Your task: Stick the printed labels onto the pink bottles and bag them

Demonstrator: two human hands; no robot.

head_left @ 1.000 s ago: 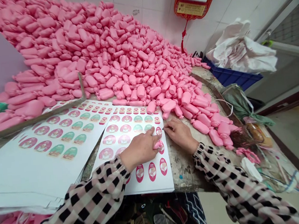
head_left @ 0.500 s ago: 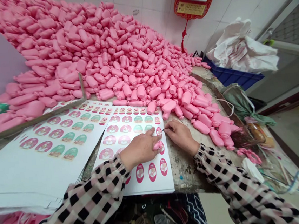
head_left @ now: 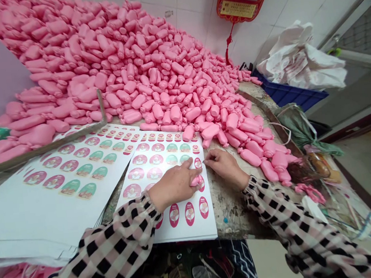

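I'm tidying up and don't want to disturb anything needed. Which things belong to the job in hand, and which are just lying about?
In the job:
pink piece in the left hand
label sheet under it, right hand by its edge
probably the pink pile and the left-side label sheets

Apparently just lying about:
blue crate
crumpled white material
dark green bag

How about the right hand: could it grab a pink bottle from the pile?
Probably yes. The right hand is beside the sheet, the nearest bottles lie just past it, and nothing seems to block the way.
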